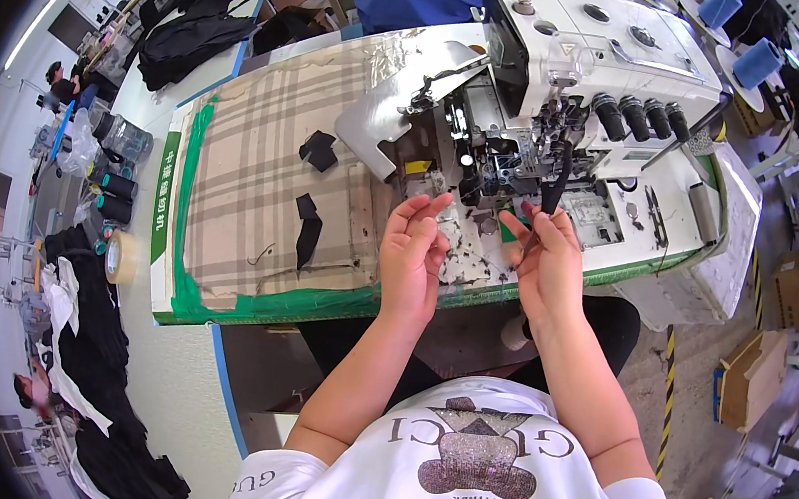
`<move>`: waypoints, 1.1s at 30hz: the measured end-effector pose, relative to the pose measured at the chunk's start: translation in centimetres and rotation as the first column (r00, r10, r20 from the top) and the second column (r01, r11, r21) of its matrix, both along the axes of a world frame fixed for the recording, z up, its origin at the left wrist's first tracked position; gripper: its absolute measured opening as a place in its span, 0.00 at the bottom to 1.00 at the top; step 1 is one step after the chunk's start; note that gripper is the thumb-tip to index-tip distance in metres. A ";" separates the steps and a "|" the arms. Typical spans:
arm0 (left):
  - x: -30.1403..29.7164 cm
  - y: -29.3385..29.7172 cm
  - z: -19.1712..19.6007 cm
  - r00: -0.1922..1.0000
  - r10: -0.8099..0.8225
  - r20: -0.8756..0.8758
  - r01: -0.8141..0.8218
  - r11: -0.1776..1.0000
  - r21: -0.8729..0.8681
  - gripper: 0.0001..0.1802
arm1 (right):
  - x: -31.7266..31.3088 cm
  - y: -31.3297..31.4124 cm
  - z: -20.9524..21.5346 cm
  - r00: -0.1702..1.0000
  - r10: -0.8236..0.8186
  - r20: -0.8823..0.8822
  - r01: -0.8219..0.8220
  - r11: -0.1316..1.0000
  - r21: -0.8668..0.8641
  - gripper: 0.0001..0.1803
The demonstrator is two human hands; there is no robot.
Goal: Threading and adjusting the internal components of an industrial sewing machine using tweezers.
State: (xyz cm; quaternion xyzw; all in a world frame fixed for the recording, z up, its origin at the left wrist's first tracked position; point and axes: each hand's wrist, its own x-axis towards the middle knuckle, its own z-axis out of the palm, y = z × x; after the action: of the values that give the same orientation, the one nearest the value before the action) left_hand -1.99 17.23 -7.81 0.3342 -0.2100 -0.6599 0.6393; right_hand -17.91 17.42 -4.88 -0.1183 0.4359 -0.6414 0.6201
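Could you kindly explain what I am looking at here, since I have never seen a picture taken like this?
This is one fisheye view from a camera worn on a person's head, looking down, so straight edges bend. The left hand is raised, open and holds nothing. The right hand pinches a narrow black strip that runs up into the white sewing machine. The table has a checked cover edged in green tape; two black fabric pieces lie on it. Blue thread cones stand behind the machine.
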 end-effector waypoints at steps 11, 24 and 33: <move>0.3 0.2 0.1 1.000 -0.004 0.005 0.004 1.000 -0.019 0.15 | 0.3 1.4 -1.7 0.995 -0.006 0.101 0.012 0.998 -0.055 0.03; -1.3 -2.0 1.0 0.978 0.016 0.206 0.001 0.996 -0.084 0.10 | -10.6 3.3 -1.1 0.902 -0.143 0.408 0.243 0.948 -0.206 0.03; -1.7 -4.4 0.8 0.693 0.123 0.710 0.014 0.983 -0.183 0.08 | -17.3 7.9 -0.7 0.915 -0.083 0.396 0.232 0.909 -0.347 0.05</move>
State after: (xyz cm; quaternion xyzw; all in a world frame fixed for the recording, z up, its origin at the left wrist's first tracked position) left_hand -3.70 12.80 -7.00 0.5143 -0.4899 -0.4365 0.5523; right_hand -35.23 25.36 -5.61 -0.0782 0.1833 -0.7741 0.6008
